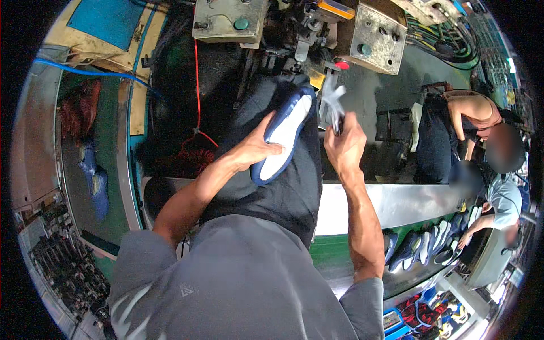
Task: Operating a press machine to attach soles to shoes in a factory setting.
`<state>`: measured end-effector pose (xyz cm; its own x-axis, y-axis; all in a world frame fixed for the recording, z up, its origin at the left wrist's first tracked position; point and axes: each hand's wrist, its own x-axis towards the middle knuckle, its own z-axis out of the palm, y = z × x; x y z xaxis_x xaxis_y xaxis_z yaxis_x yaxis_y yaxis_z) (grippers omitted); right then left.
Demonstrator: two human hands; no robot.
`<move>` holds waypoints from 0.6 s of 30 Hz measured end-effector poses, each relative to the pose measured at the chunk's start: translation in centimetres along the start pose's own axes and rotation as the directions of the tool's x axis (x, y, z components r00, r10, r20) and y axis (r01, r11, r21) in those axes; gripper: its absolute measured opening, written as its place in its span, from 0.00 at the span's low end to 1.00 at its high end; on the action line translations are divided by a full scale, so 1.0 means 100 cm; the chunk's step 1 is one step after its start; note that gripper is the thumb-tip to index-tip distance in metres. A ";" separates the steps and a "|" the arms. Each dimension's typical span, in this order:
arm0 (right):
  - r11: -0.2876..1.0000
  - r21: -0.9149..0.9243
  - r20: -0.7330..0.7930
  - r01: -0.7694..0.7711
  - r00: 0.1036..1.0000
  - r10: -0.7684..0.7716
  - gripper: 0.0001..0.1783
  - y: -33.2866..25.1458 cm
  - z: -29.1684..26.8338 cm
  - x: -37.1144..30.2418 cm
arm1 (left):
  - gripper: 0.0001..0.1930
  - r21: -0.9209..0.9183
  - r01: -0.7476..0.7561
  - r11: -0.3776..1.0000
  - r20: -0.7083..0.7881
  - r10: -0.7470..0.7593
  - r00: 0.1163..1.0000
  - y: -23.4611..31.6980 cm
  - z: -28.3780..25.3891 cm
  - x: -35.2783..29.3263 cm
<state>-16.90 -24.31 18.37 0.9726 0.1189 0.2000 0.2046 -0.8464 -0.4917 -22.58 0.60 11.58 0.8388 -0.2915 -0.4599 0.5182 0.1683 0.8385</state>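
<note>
A dark blue shoe lies tilted over my lap, its white underside turned up. My left hand grips it from the left side, thumb pressed on the white surface and fingers at the blue edge. Just right of the shoe, my right hand is closed round a silvery metal hand tool. The tool's forked-looking head points up and away from me, apart from the shoe; motion blur hides its exact kind.
Ahead stands a machine with two metal control boxes. A red cord hangs at left. Several shoes line a green conveyor at right, where two people work. Dark blue pieces lie on the left belt.
</note>
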 end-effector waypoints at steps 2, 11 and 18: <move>0.973 0.183 -0.085 -0.143 0.983 0.160 0.18 0.002 0.024 -0.007 | 0.56 0.007 0.024 1.000 0.018 -0.024 1.000 0.003 0.001 0.003; 0.997 0.070 -0.022 -0.031 0.999 0.033 0.14 -0.006 0.018 0.019 | 0.57 -0.077 0.032 0.996 0.035 -0.030 0.999 0.004 -0.004 0.002; 0.910 -0.405 0.394 0.084 0.915 0.091 0.18 0.020 0.029 0.049 | 0.51 -0.261 0.091 0.961 0.113 -0.063 0.992 0.022 -0.005 0.009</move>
<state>-11.37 -23.92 15.93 0.9518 0.2361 -0.1958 0.2228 -0.9709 -0.0877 -20.59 1.20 12.83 0.7802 -0.4058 -0.4761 0.6179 0.3808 0.6879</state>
